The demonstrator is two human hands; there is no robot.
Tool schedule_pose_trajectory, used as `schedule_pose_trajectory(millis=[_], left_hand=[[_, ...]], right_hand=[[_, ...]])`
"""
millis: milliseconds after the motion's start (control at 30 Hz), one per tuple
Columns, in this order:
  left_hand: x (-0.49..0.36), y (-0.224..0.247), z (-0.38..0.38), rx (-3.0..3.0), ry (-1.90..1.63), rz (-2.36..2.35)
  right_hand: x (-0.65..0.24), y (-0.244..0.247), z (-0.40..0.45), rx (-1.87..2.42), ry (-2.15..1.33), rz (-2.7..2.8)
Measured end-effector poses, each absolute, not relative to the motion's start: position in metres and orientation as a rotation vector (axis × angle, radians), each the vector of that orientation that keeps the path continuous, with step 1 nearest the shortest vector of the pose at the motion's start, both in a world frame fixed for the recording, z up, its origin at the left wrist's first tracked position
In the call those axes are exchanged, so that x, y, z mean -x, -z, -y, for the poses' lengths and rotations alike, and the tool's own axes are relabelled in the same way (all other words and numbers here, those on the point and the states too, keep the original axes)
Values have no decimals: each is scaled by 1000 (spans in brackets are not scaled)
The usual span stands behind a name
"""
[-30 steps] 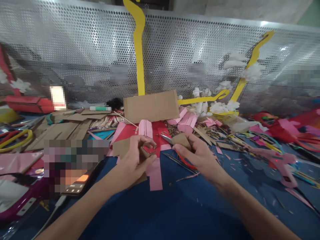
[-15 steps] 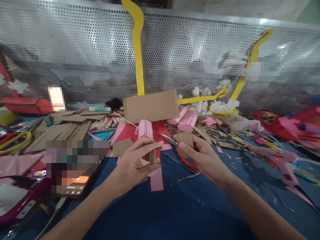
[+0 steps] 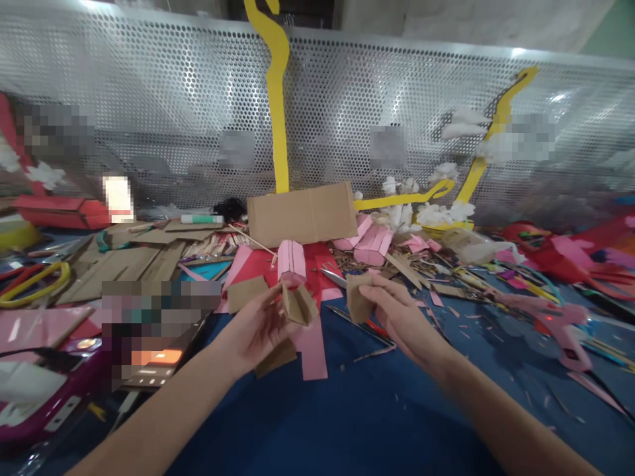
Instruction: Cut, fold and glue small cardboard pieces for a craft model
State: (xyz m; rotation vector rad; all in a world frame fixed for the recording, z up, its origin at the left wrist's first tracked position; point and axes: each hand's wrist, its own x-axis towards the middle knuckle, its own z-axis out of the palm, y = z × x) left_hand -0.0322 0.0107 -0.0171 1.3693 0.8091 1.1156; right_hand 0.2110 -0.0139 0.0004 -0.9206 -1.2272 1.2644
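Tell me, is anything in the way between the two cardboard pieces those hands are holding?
Nothing visible stands between the small cardboard piece in the right hand and the folded cardboard piece in the left hand: the gap is open. The scissors' blade shows just beyond, not across it.

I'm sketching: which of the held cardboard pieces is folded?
The angular piece in the left hand shows several walls; the flatter piece in the right hand shows one.

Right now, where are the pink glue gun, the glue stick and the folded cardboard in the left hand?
Pink glue gun (image 3: 560, 320): head view, body.
Glue stick (image 3: 202, 219): head view, barrel.
Folded cardboard (image 3: 297, 307): head view, inner face.
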Motion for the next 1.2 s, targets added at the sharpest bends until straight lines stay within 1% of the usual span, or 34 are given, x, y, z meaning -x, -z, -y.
schedule_pose_trajectory(millis=[100, 233, 300, 400, 567, 667, 800, 967, 1200], left_hand=[[31, 14, -9, -944, -890, -723], [23, 7, 0, -575, -787, -718], [19, 4, 6, -506, -735, -743], [13, 3, 12, -478, -780, -782], [6, -4, 18, -464, -715, -713], [4, -8, 20, -453, -754, -641], [3, -4, 20, -438, -857, -685], [1, -1, 18, -502, -899, -646], [-7, 2, 18, -414, -1093, -809]], right_hand=[[-209, -2, 16, 883, -1264, 1243], [-201, -12, 27, 836, -1238, 1220], [-196, -16, 33, 847, -1161, 1293], [-189, -19, 39, 885, -1060, 1412], [-184, -16, 43, 819, -1011, 1437], [-183, -16, 44, 788, -1027, 1451], [-182, -15, 46, 795, -983, 1553], [-177, -4, 48, 858, -967, 1618], [-167, 7, 47, 969, -851, 1699]])
